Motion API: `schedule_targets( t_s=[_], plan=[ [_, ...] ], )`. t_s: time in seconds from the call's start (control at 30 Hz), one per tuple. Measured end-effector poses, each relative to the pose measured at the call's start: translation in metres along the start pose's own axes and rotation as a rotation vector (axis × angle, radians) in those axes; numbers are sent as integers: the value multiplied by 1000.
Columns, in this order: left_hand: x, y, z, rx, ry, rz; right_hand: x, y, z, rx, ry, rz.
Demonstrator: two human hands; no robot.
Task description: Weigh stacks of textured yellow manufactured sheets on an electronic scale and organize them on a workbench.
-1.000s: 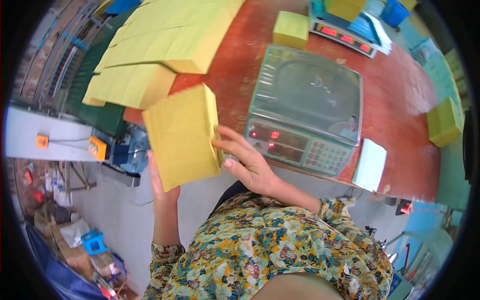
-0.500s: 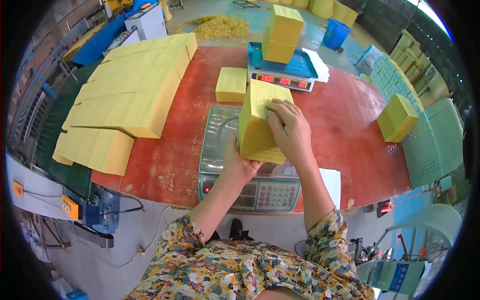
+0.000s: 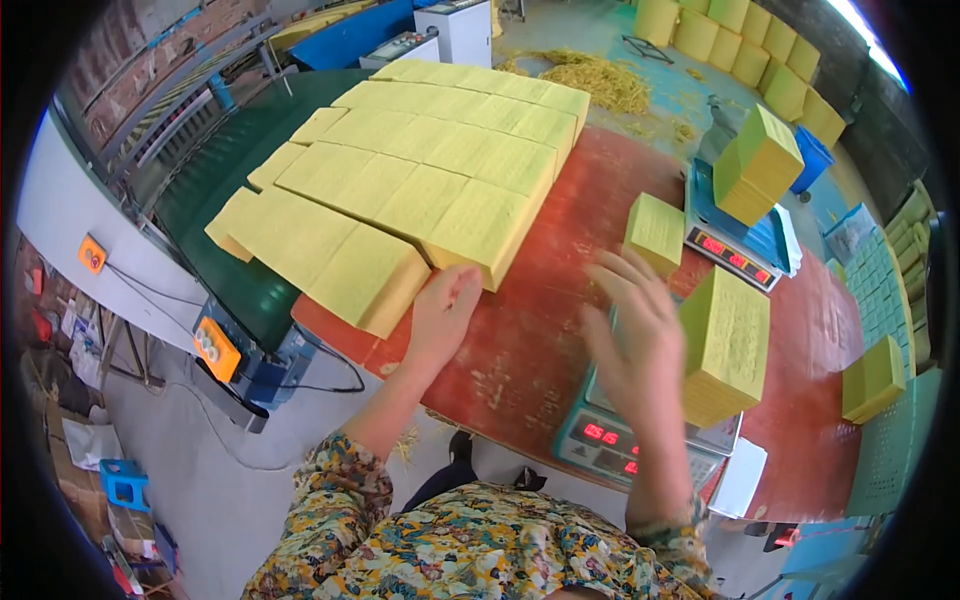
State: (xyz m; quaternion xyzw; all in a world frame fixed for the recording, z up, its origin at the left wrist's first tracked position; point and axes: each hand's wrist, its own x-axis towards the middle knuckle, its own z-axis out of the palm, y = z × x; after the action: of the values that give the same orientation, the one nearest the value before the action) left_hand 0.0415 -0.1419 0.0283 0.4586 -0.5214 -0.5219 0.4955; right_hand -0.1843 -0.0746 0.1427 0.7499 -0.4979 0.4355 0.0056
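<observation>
On the silver-topped scale (image 3: 590,440) with the lit red display stands a tall stack of yellow paper (image 3: 725,345). My right hand (image 3: 640,340), a little blurred, hovers just left of it with fingers apart and nothing in them. By the front corner of the rows of yellow paper stacks (image 3: 410,200), my left hand (image 3: 445,310) is loosely closed, its fingers curled in, and I see nothing in it. Whether it touches the nearest stack (image 3: 375,285) I cannot tell. A shorter yellow stack (image 3: 655,232) sits behind the scale.
A second scale with a blue tray (image 3: 702,195) holds more yellow stacks (image 3: 758,165) at the far right. Another yellow stack (image 3: 872,380) is on the red table (image 3: 510,345) near its right edge. A green belt (image 3: 225,230) runs along the left, with an orange switch box (image 3: 218,350) below.
Both hands have let go of the tall yellow stack, which now stands on the near scale. My left hand has moved left to the rows. The view has turned left.
</observation>
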Motion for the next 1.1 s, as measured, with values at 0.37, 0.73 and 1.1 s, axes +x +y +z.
schedule_targets(
  t_s=[0.37,0.73,1.1],
  plan=[
    [104,-34,-28,1383,61,637,91,122,269,-189,-153,-119],
    [-35,-4,-12,952,-160,610,-21,55,170,-138,-199,-100],
    [-109,-45,-56,341,180,190,-81,17,99,279,-592,-432]
  ],
)
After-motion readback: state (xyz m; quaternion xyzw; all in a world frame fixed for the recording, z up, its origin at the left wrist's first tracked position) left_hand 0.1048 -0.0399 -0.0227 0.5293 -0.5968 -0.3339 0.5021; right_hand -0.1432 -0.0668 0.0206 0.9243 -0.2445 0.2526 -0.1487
